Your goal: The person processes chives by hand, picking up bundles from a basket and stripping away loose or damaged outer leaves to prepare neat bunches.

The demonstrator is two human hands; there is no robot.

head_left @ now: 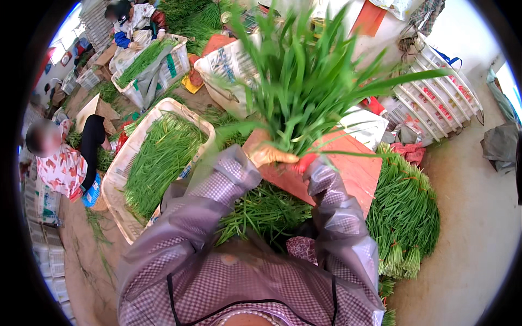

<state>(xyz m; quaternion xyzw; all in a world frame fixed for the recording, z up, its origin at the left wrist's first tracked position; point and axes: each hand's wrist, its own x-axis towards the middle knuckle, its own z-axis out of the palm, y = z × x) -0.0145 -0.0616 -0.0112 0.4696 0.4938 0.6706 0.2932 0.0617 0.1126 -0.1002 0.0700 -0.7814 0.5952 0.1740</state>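
Observation:
A large bunch of garlic chives [304, 81] stands upright in front of me, its leaf tips fanned out and blurred. My left hand [272, 156], in a yellowish glove, is closed around the lower part of the bunch. Right beside it my right hand [305, 162], in a red glove, is closed at the base too, partly hidden by its sleeve and the leaves. Beneath both hands lies a reddish board [356, 174]. Loose chives [263, 209] are heaped between my forearms, below the board.
At my left stands a white crate [117, 209] filled with chives. Tied bundles [405, 217] are stacked at my right. White baskets [435, 100] lean by the wall. One person [60, 157] sits at the left; another [136, 24] works behind a full crate [176, 65].

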